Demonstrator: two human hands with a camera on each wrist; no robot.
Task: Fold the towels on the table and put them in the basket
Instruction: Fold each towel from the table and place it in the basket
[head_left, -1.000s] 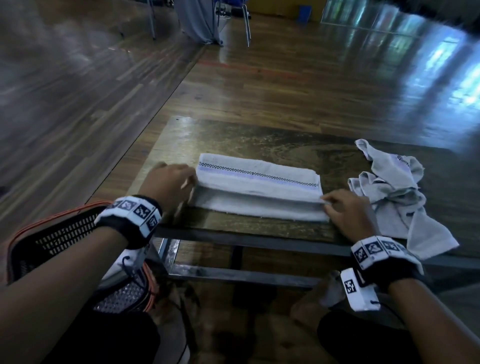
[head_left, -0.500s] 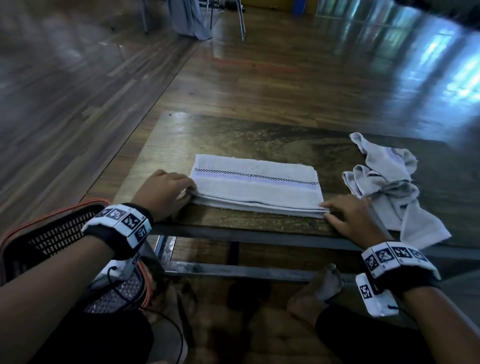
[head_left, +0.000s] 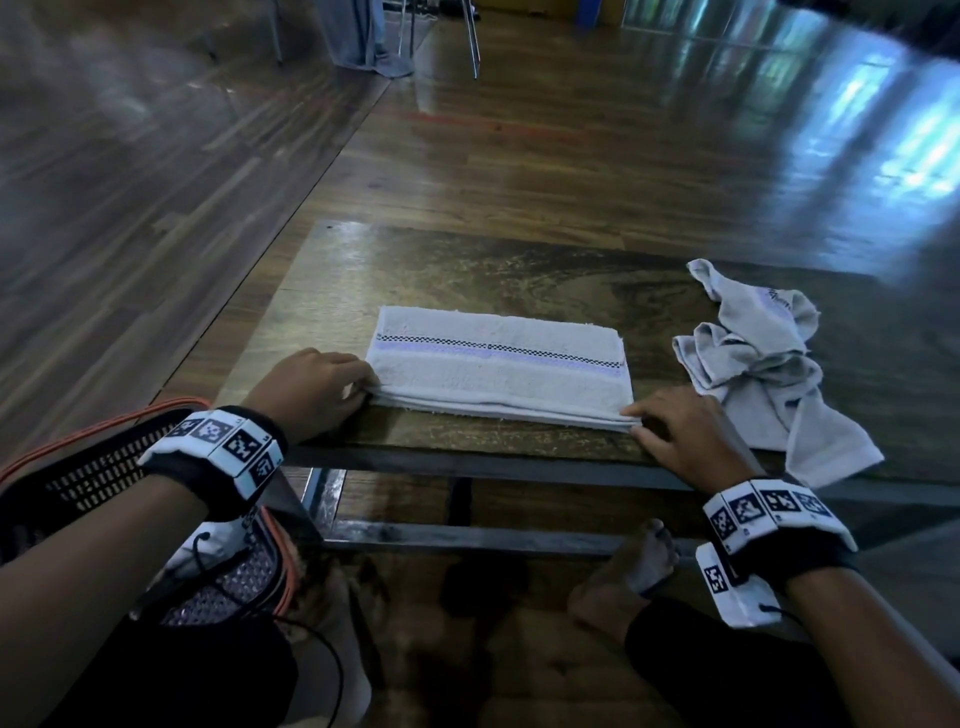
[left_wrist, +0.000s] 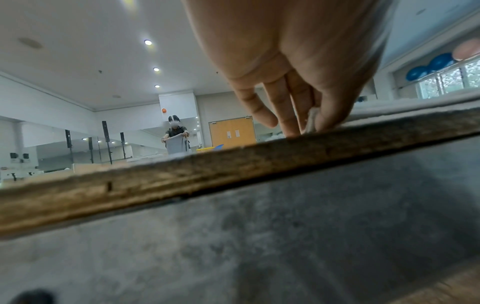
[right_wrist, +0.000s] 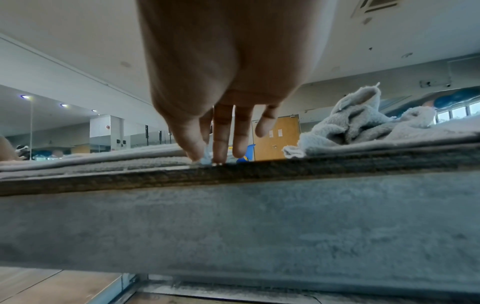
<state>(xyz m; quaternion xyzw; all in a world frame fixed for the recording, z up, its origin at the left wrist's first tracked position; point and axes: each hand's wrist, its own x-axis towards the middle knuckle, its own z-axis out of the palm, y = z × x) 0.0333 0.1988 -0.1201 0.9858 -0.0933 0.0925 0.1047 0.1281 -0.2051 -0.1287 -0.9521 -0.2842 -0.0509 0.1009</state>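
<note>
A pale towel (head_left: 498, 364) with a checked purple stripe lies folded lengthwise in the middle of the low wooden table (head_left: 467, 270). My left hand (head_left: 371, 392) pinches its near left corner, and the left wrist view shows cloth between thumb and fingers (left_wrist: 309, 125). My right hand (head_left: 636, 418) pinches the near right corner (right_wrist: 205, 158) against the table edge. A second grey towel (head_left: 769, 364) lies crumpled at the table's right end, beside my right hand (right_wrist: 358, 123). The black mesh basket (head_left: 93, 478) with an orange rim stands on the floor at my lower left.
The table's near edge and metal frame (head_left: 467, 467) run just under both wrists. My bare foot (head_left: 639, 566) rests below the table. Chair legs (head_left: 470, 36) and a hanging cloth stand far back on the wooden floor. A distant person (left_wrist: 176, 139) holds up a cloth.
The raised top layer of the towel has come down and now lies flat. Both hands slid a little toward the near edge, still at the corners.
</note>
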